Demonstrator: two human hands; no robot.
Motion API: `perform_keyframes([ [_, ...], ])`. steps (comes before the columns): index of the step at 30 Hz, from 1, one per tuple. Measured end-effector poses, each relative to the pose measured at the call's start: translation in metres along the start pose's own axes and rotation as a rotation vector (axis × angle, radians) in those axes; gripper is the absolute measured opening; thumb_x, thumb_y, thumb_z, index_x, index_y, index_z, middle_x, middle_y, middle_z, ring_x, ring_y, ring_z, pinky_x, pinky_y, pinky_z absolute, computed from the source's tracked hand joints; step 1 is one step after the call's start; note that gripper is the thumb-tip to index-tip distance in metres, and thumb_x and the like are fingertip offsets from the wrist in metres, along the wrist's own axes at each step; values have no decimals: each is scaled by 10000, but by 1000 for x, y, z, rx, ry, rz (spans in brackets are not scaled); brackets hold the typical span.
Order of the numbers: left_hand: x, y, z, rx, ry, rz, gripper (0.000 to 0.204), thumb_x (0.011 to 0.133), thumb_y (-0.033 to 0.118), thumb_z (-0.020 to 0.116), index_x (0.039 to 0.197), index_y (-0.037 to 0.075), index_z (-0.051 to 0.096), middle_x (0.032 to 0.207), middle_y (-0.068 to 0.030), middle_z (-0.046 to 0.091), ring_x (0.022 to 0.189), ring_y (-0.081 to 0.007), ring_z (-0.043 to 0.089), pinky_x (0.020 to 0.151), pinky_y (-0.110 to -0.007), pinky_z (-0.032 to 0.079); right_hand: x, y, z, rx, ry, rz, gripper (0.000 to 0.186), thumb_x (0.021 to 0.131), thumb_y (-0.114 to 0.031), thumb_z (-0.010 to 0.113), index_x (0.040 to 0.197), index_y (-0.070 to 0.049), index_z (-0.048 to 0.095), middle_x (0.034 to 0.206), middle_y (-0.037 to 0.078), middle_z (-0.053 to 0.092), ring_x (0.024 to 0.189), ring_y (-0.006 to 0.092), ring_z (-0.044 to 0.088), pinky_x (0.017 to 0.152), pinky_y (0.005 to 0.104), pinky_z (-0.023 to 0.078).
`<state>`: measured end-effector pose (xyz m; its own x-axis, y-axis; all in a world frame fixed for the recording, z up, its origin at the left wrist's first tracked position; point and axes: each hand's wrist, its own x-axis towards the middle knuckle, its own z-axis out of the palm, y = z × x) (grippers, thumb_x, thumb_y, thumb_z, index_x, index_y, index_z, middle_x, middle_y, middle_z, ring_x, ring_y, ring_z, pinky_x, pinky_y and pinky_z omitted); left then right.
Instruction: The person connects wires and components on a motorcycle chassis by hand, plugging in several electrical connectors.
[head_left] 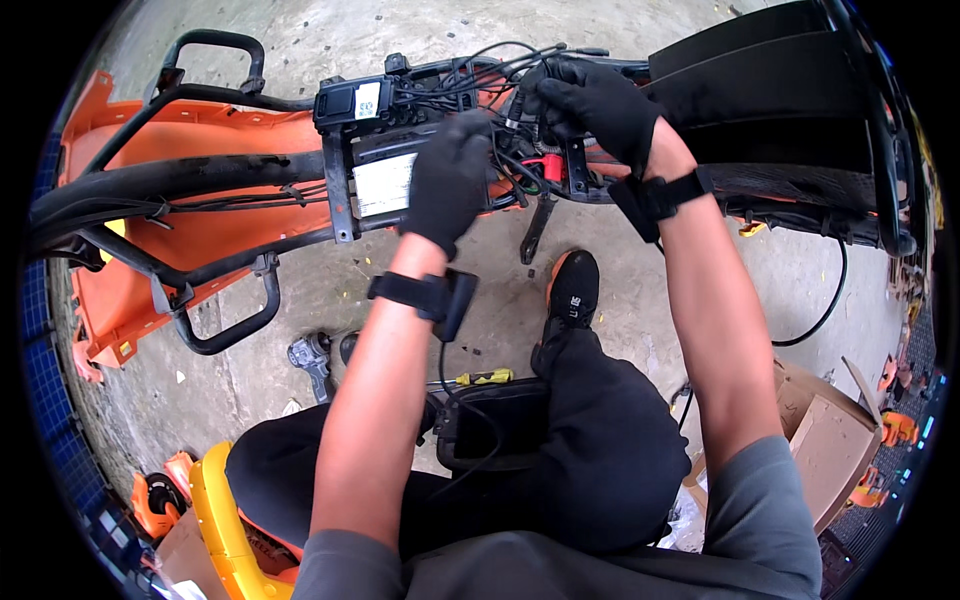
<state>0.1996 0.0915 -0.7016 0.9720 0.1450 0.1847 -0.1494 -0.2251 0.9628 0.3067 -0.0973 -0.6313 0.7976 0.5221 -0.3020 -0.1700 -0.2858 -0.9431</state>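
Both my hands wear black gloves and work over the middle of an orange-and-black scooter frame (180, 172). My right hand (600, 105) is closed, its thumb and fingers pinching a black cable in the bundle of thin black cables (470, 78). My left hand (452, 180) is curled in front of the wiring, slightly blurred; what its fingers hold is hidden. Left of the bundle sits a black control box (352, 103), from which the cables run. A white label (384, 186) lies beside my left hand. Below my right hand is a red connector (552, 167).
On the concrete floor lie a grey power tool (312, 362) and a yellow-handled screwdriver (486, 377). An open black bin (495, 430) stands between my legs. A cardboard box (825, 440) is at the right, a yellow curved panel (218, 515) at the lower left.
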Motion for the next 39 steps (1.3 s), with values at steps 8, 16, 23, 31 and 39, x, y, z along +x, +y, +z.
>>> perform_keyframes([
  [8, 12, 23, 20, -95, -139, -195, 374, 963, 177, 561, 1289, -6, 564, 1056, -79, 682, 860, -122, 628, 790, -284, 508, -30, 38, 23, 510, 29, -49, 248, 967, -106, 582, 1185, 5, 621, 1048, 68, 693, 838, 100, 643, 777, 244, 548],
  [16, 58, 22, 9, 141, -214, 194, 233, 955, 210, 559, 1066, 36, 668, 975, -78, 698, 826, -154, 634, 712, -309, 511, -28, 51, 53, 402, 155, 47, 257, 1026, -260, 502, 1070, -36, 618, 884, 47, 686, 649, 95, 603, 578, 244, 499],
  [23, 57, 38, 31, -247, -261, -350, 175, 942, 184, 602, 1000, 41, 683, 745, -32, 676, 574, -115, 606, 483, -256, 448, -23, 52, 53, 306, 189, -1, 228, 1034, -227, 476, 992, -35, 593, 788, 41, 644, 587, 92, 538, 512, 245, 448],
  [31, 61, 4, 23, -234, -275, -84, 263, 1009, 213, 505, 1133, 25, 641, 978, -43, 683, 846, -123, 635, 753, -256, 512, -21, 57, 53, 416, 61, 16, 245, 1039, -249, 482, 1008, -38, 603, 774, -8, 597, 602, 63, 484, 551, 226, 429],
  [39, 58, 22, 26, -359, -260, -340, 310, 1038, 260, 461, 1162, 27, 624, 1031, -79, 681, 898, -145, 631, 804, -286, 507, -17, 58, 51, 346, 50, -37, 285, 1041, -271, 473, 978, -24, 603, 745, 8, 595, 571, 76, 483, 531, 239, 432],
])
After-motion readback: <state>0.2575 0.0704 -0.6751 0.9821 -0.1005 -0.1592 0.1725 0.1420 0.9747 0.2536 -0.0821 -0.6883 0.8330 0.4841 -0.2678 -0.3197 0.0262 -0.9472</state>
